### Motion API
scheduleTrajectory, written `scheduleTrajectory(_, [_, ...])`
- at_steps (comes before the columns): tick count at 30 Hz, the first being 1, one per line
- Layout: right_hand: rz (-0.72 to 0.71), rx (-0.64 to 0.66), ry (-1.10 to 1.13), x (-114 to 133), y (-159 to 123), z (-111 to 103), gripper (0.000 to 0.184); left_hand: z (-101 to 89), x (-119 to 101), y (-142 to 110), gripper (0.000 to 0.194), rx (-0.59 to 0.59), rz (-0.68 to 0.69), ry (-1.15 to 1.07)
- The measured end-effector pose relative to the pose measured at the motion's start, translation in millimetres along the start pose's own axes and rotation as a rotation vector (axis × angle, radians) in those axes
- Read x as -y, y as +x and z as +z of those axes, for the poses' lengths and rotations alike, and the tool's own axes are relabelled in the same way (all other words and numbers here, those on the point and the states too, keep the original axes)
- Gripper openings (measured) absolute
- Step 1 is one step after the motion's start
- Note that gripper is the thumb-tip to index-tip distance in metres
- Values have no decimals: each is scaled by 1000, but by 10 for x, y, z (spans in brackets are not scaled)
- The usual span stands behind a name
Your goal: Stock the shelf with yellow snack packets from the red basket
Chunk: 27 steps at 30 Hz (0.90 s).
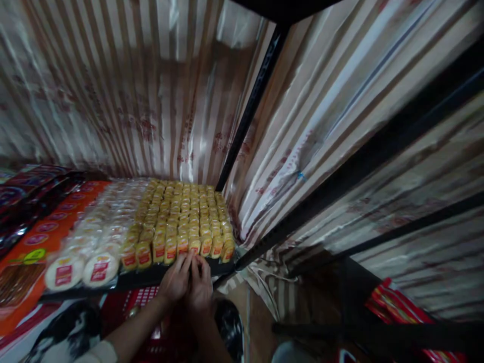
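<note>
My left hand (176, 279) and my right hand (200, 283) meet side by side at the shelf's front edge. Their fingers are closed together at the lower front of a small yellow wrapped cake (194, 244) with a red label. The fingertips partly cover the front of this cake. Around it, several rows of the same yellow packets (181, 206) stand packed tightly, running back toward the curtain. To their left are rows of clear-wrapped, round white cakes (100, 269) with red labels.
Orange packs (56, 227) and dark packs (22, 201) lie further left. A red basket (147, 297) is below the shelf. Black metal posts (253, 103) and striped curtains (170, 91) enclose the back and right. Red packets (397, 302) sit low at right.
</note>
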State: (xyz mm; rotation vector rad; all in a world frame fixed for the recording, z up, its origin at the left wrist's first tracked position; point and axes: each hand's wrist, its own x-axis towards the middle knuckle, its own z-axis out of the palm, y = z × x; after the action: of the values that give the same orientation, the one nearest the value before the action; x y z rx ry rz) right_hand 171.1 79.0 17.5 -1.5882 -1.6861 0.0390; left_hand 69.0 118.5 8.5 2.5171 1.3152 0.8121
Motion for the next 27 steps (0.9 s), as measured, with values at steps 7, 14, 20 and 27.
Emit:
scheduleTrajectory(7, [-21, 11, -39, -24, 2, 31, 50, -19, 7, -26, 45, -30, 73, 33])
scheduleTrajectory(14, [-21, -63, 139, 38, -23, -74, 38, -123, -53, 38, 44, -36, 17, -41])
scheduleTrajectory(20, [213, -24, 351, 246, -333, -228, 26, -297, -216, -266, 34, 45, -35, -120])
scheduleTrajectory(27, [768, 190, 467, 123, -839, 219, 21, -91, 21, -1010, 35, 386, -425, -302])
